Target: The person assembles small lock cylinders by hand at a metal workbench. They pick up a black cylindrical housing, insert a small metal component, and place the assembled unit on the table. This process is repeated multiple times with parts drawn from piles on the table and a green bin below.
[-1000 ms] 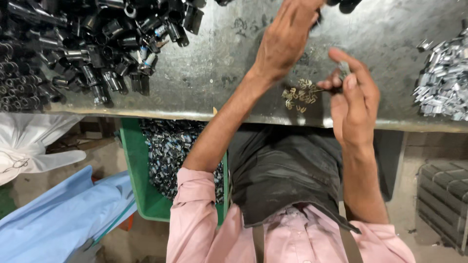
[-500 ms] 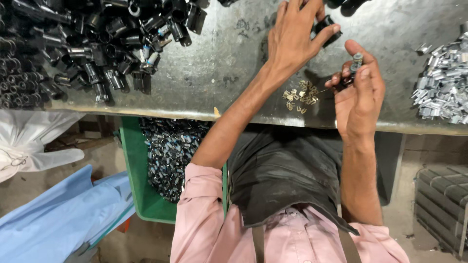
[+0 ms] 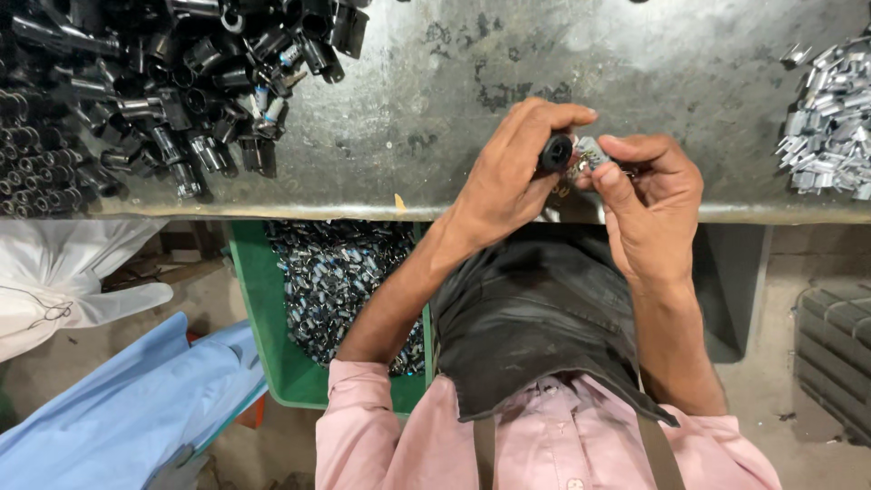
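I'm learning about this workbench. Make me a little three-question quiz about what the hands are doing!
1. True or false: the left hand grips a black tube-shaped part.
2. What does the right hand pinch at its fingertips?
A. a small silver metal clip
B. a screwdriver
C. a blue cloth
3. Fill in: the green bin under the metal table holds many small ____ parts.

Key
1. True.
2. A.
3. Dark (black with bits of blue), like the pile of black parts on the table's left. The silver clips pile lies on the right.
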